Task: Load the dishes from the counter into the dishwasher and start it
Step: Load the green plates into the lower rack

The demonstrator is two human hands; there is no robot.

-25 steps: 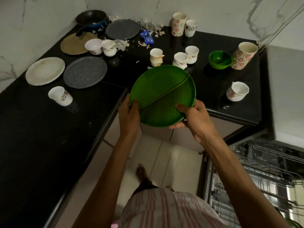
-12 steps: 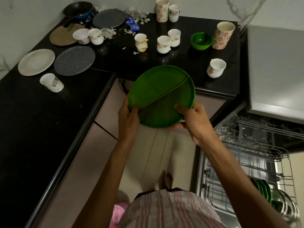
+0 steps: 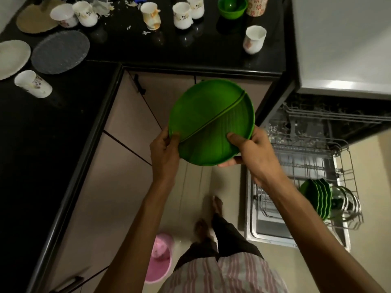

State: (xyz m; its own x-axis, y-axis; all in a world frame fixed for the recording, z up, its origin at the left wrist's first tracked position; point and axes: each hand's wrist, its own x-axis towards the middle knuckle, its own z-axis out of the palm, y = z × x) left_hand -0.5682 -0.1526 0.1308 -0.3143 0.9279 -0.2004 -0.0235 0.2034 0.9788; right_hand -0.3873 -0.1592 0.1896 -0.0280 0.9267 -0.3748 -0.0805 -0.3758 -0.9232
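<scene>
I'm holding the green plate (image 3: 211, 123) at frame centre over the floor, my left hand (image 3: 164, 151) pinching its lower-left rim and my right hand (image 3: 254, 153) clamping the lower-right rim, thumb on top and fingers under. The open dishwasher rack (image 3: 313, 157) lies to the lower right, nearer my right hand, and green plates (image 3: 317, 197) already stand on edge there. Cups (image 3: 182, 14) and plates remain on the counter (image 3: 190, 51) along the top of the frame, out of my way.

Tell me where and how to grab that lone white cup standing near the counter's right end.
Grip the white cup around its side wall, coming from the counter's front edge. It stands upright with its mouth open, no handle shows from here, and its nearest neighbours, the green bowl and flowered cup, sit behind it, so the front is free.
</scene>
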